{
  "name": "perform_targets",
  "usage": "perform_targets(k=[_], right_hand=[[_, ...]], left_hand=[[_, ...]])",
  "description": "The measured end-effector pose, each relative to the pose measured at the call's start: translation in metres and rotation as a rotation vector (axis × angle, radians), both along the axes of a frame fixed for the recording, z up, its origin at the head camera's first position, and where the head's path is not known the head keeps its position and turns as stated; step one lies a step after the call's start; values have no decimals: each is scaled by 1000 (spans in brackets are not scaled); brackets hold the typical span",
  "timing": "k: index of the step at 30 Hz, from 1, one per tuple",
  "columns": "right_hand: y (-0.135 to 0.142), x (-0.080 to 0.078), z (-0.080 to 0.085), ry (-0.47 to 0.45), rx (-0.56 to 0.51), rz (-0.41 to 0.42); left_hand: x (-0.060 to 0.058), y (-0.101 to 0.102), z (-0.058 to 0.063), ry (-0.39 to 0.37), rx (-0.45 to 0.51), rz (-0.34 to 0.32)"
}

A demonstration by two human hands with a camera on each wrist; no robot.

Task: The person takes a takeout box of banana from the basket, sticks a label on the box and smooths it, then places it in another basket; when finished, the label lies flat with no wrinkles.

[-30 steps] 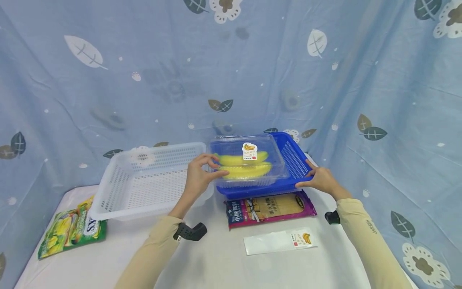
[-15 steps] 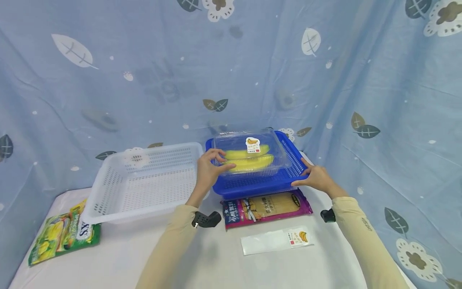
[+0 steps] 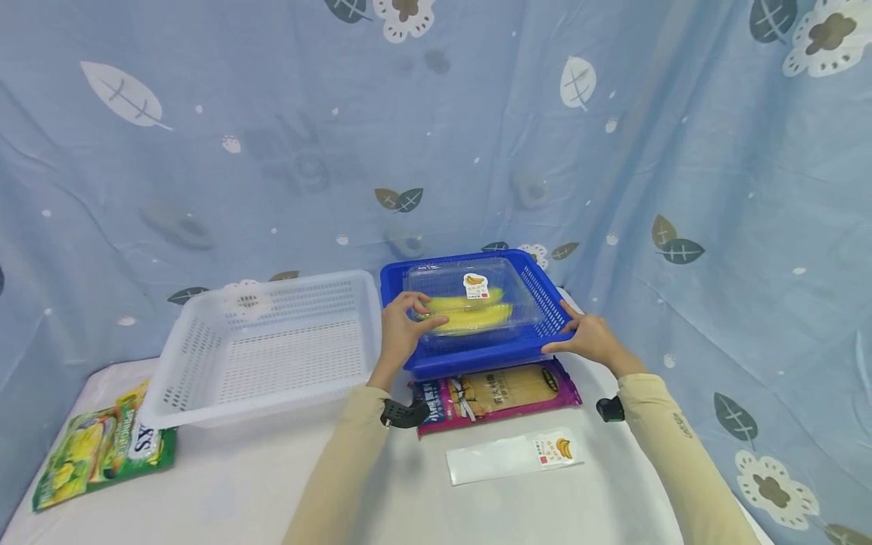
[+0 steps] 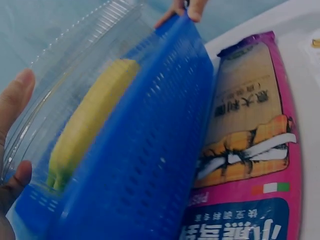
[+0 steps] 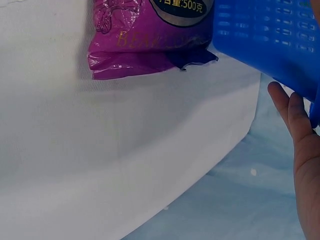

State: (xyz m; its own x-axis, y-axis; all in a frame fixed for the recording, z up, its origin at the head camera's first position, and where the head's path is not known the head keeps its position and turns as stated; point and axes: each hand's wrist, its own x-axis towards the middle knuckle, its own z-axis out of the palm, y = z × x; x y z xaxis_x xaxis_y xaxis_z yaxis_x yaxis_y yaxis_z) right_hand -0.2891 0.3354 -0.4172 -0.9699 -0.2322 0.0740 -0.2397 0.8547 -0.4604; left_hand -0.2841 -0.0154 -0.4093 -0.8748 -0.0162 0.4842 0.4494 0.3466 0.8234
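Note:
My left hand grips the left end of a clear plastic clamshell box. Two yellow bananas lie in the box, under a lid with a banana sticker. The box sits within the walls of a blue perforated basket, whose front wall hides its lower part. In the left wrist view, thumb and fingers pinch the box edge, and one banana shows through the plastic. My right hand holds the basket's right rim, its thumb at the front; in the right wrist view its fingers reach the basket's edge.
A white perforated basket stands just left of the blue one. In front of the blue basket lie a purple pasta packet and a white strip with a banana sticker. A green-and-yellow packet lies at the far left.
My left hand has moved right relative to the baskets and lowered the clamshell box into the blue basket. My right hand stays on the basket's rim. The head view has shifted slightly.

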Motion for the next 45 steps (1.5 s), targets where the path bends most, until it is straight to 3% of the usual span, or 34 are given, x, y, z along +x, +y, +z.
perform_targets(k=[6, 10, 14, 18, 21, 31, 45], right_hand=[[-3, -1, -4, -1, -7, 8], [-5, -1, -3, -2, -34, 19], [-5, -2, -2, -1, -50, 16], [-3, -1, -1, 0, -47, 8], [-1, 1, 0, 3, -48, 1], [1, 9, -1, 3, -49, -16], [-7, 7, -4, 24, -48, -7]], left_hand=[[0, 2, -11, 6, -49, 42], [0, 4, -11, -12, -105, 67], [-1, 8, -5, -139, -166, 67], [1, 16, -1, -314, -293, 37], [3, 20, -1, -373, -342, 33], [0, 29, -10, -366, -298, 85], [-5, 18, -18, -291, -244, 123]])
